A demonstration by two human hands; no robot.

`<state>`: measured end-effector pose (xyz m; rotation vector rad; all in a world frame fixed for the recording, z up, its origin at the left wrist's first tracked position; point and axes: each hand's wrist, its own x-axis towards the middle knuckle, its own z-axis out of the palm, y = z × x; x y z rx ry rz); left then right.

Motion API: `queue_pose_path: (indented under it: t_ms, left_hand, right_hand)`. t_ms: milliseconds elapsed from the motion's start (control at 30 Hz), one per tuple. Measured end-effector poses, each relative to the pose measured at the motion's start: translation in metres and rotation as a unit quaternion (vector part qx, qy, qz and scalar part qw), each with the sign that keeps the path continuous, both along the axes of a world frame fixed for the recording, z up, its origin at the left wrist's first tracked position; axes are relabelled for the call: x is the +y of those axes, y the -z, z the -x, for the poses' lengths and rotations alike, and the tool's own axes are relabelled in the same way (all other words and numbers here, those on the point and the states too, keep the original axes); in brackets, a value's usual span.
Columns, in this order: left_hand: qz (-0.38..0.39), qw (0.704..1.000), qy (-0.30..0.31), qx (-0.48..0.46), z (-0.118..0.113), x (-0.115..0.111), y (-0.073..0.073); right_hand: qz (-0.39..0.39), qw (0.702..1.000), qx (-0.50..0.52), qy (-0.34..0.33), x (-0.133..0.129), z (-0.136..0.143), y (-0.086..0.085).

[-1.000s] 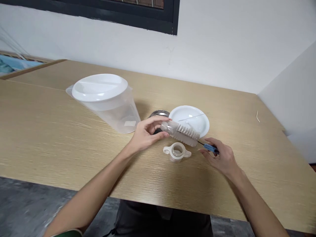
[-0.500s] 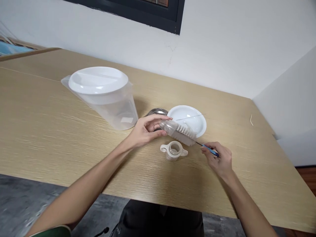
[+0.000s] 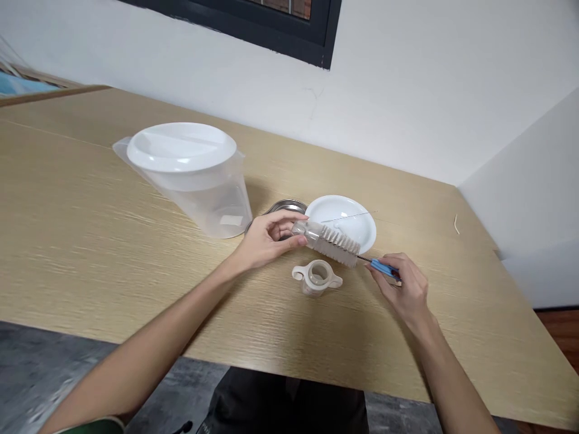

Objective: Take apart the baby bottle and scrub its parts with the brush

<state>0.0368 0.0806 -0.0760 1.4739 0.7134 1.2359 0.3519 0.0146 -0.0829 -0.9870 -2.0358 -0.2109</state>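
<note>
My left hand (image 3: 269, 241) pinches a small clear, rounded piece like a bottle teat (image 3: 305, 230) between thumb and fingers. The white-bristled end of a bottle brush (image 3: 339, 246) meets this piece; I cannot tell how far its tip sits inside. The fingers of my right hand (image 3: 404, 286) are closed round the brush's blue handle. Just below the bristles, a small clear baby bottle (image 3: 318, 276) with a white two-handled collar stands upright on the table, its mouth uncovered.
Behind the brush lie a white oval dish (image 3: 362, 226) with a thin wire across it and a metal dish (image 3: 289, 205). A lidded translucent pitcher (image 3: 194, 187) stands to the left on the wooden table (image 3: 113, 253). A short pale strip (image 3: 456, 224) lies far right.
The blue handle has rolled in my right hand and now shows a broader side. The bristles have turned slightly, while my left hand keeps its hold.
</note>
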Motion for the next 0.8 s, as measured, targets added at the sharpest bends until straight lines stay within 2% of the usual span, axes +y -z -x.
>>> queue_pose_path:
  t_ms: [133,267,333,433,500,533,633,733,800]
  left_hand:
    - [-0.029,1.0,0.002,0.01,-0.002,-0.001,-0.002]
    - [-0.071,0.997,0.009,0.001,-0.002,-0.004,-0.006]
    - [-0.09,0.996,0.012,0.003,-0.002,-0.005,-0.007]
    - [-0.111,0.994,0.019,0.009,-0.002,-0.006,-0.008]
    - [-0.114,0.993,0.021,0.014,0.0,-0.007,-0.01]
    - [-0.11,0.994,0.017,0.019,0.0,-0.007,-0.011]
    - [-0.091,0.995,-0.018,0.028,0.003,-0.007,-0.013]
    - [-0.059,0.997,-0.045,0.025,0.004,-0.005,-0.011]
    - [-0.034,0.998,-0.043,0.021,0.003,-0.004,-0.009]
  right_hand:
    - [0.011,0.999,0.017,-0.028,-0.002,0.005,-0.003]
    - [0.119,0.99,0.071,-0.014,-0.006,0.013,-0.004]
    - [0.21,0.971,0.109,0.002,-0.008,0.015,-0.006]
    - [0.349,0.924,0.155,-0.007,-0.01,0.016,-0.011]
    - [0.405,0.898,0.167,-0.027,-0.011,0.016,-0.013]
    - [0.412,0.895,0.168,-0.033,-0.012,0.016,-0.014]
    - [0.338,0.924,0.179,-0.023,-0.012,0.015,-0.01]
    - [0.179,0.972,0.149,0.006,-0.011,0.012,-0.003]
    - [0.081,0.992,0.095,0.002,-0.008,0.01,0.001]
